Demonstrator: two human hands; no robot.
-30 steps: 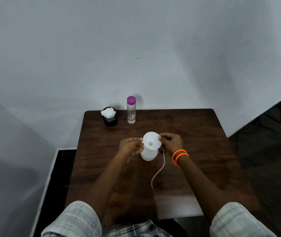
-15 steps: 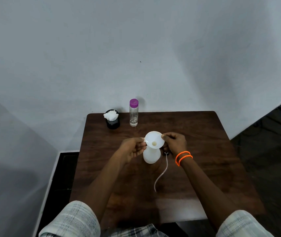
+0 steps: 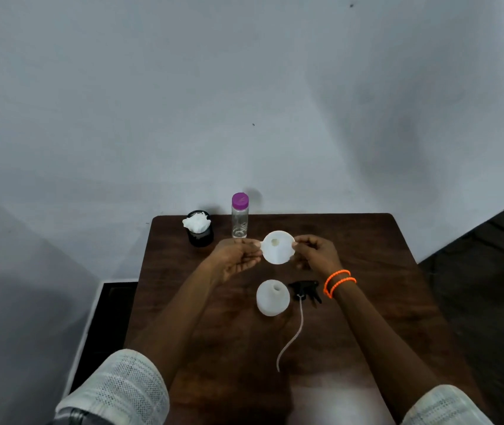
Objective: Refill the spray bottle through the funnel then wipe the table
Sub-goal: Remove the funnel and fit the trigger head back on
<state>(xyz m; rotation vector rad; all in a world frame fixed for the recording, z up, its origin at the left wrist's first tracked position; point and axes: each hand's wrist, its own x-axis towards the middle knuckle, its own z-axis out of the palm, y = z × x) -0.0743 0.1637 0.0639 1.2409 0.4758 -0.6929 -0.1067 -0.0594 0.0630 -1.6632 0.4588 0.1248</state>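
Funnel [image 3: 277,247], white: rim pinched at either side by left hand [image 3: 237,258] and right hand [image 3: 318,252], held above table [image 3: 367,240] behind open spray bottle [image 3: 272,297]; seat spout squarely in neck before pouring

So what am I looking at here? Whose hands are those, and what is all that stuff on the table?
There is no machine here. A person wears a camera on their head, so you look down at their own two arms, as if you were them.

The left hand and the right hand pinch the rim of a round white plastic funnel from either side and hold it up above the dark brown wooden table.

Below it stands a white plastic spray bottle with its top off. Its black spray head, with a long thin white tube, lies beside it.

At the back stand a clear bottle with a purple cap and a small black pot with white crumpled tissue in it.
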